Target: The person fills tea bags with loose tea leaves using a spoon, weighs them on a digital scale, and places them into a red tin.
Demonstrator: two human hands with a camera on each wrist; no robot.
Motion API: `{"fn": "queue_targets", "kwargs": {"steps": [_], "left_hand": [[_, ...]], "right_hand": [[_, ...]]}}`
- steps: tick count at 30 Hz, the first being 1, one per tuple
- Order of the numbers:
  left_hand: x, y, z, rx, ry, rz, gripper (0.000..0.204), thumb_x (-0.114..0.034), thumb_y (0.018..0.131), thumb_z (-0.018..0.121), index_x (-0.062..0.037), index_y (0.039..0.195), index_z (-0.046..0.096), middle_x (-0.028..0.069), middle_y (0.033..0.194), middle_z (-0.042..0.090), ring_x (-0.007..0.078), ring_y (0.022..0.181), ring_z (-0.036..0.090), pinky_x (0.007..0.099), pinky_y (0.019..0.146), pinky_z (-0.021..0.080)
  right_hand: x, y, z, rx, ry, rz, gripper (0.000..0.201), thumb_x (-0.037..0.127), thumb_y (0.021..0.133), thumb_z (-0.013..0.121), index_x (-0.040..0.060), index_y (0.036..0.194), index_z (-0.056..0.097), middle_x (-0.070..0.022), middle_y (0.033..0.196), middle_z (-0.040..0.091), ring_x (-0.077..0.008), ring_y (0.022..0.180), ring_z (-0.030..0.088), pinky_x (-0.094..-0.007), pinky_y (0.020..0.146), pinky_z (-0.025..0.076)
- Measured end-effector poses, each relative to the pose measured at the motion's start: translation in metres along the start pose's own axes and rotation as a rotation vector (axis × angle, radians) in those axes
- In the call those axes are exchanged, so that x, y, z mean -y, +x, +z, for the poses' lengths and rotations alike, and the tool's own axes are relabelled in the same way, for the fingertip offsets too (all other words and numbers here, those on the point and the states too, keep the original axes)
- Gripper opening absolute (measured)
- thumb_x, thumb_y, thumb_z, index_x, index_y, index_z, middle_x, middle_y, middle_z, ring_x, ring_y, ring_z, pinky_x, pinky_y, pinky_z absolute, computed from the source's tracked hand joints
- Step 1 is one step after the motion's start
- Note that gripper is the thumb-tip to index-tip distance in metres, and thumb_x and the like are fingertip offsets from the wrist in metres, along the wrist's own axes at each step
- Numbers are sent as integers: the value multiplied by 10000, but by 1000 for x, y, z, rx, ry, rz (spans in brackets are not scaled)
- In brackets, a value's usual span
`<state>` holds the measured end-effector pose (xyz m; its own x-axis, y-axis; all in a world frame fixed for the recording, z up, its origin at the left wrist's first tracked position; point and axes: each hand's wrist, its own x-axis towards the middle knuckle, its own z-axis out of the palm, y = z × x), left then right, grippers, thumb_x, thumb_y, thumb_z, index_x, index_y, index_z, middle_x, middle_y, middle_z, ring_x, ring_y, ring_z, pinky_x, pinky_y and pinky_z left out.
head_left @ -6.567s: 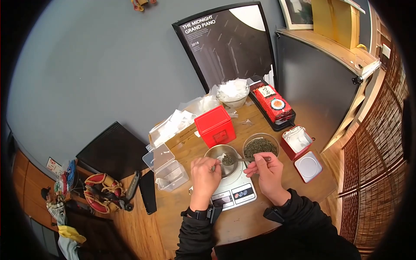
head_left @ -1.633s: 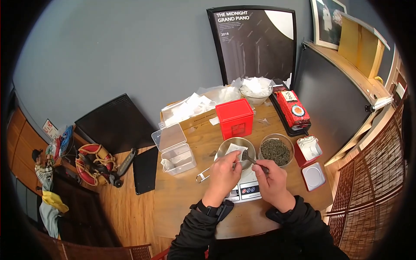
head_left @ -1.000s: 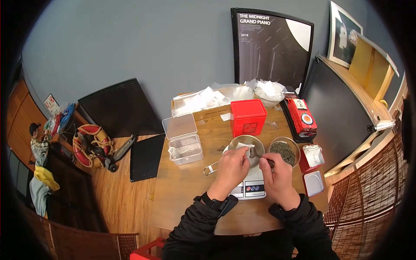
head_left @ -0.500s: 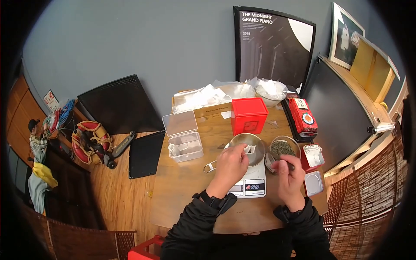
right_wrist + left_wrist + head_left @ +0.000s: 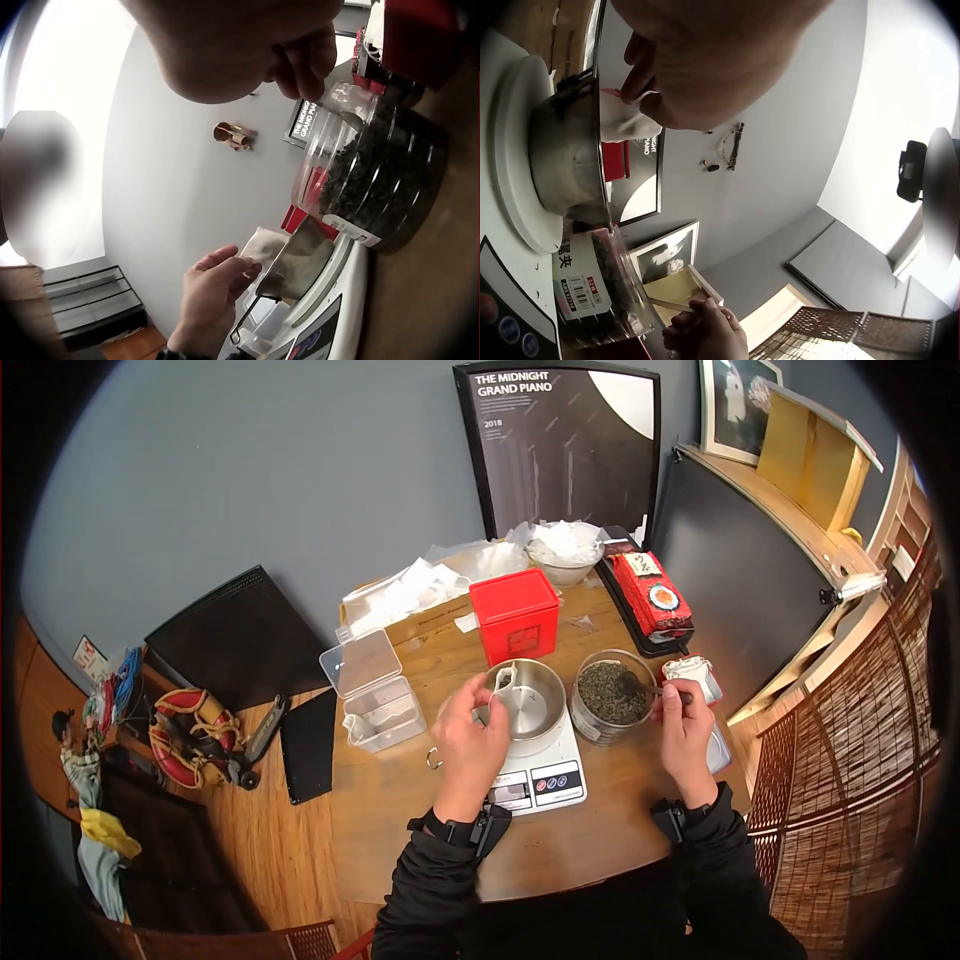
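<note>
My left hand (image 5: pixel 470 745) pinches a small white tea bag (image 5: pixel 507 678) by its top edge, its mouth held open at the left rim of a steel bowl (image 5: pixel 540 710). In the right wrist view the tea bag (image 5: pixel 264 246) hangs at the bowl's rim. The bowl stands on a white kitchen scale (image 5: pixel 560 785), a wire handle (image 5: pixel 433 759) sticking out left. My right hand (image 5: pixel 688 732) grips a dark spoon (image 5: pixel 650 690), its tip down in the dried leaves of a clear plastic jar (image 5: pixel 590 728). Through the jar's wall the dark leaves (image 5: pixel 390 172) show well.
Behind the bowl stands a red lidded box (image 5: pixel 515 620). At left is an open plastic case (image 5: pixel 385 715) with white bags. White bags fill a carton (image 5: pixel 410 595) and a glass bowl (image 5: pixel 565 565). A red tea pack (image 5: pixel 650 595) lies back right; an open red tin (image 5: pixel 690 675) stands right.
My right hand has taken the spoon from the tea bag's mouth rightward into the jar's leaves. My left hand keeps its pinch on the bag, with fingers spread wider. The head view has shifted.
</note>
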<state>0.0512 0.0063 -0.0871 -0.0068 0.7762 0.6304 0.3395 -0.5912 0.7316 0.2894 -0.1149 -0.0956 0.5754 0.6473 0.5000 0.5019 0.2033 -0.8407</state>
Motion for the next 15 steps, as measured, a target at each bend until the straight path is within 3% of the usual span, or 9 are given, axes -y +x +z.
{"fn": "queue_targets", "kwargs": {"steps": [5, 7, 15], "left_hand": [[-3, -2, -1, 146, 95, 92, 302, -9, 752, 704, 13, 1054, 696, 104, 785, 696, 293, 752, 686, 390, 723, 548], [-4, -3, 0, 197, 97, 47, 297, -19, 759, 705, 11, 1055, 696, 101, 790, 698, 294, 753, 686, 394, 731, 546], [-7, -4, -2, 209, 71, 7, 292, -18, 764, 706, 1, 1055, 696, 97, 790, 698, 297, 754, 685, 390, 723, 545]], "right_hand": [[2, -4, 4, -6, 22, 54, 188, 188, 1040, 545, 7, 1002, 583, -35, 725, 617, -78, 630, 562, -237, 589, 463], [1, -7, 4, 4, 176, 150, 193, 193, 1042, 544, 7, 1008, 583, -34, 740, 618, -78, 638, 565, -231, 600, 473], [-11, -7, 3, -47, 367, 272, 196, 232, 1054, 526, 39, 1057, 563, -36, 750, 630, -94, 619, 604, -226, 548, 463]]}}
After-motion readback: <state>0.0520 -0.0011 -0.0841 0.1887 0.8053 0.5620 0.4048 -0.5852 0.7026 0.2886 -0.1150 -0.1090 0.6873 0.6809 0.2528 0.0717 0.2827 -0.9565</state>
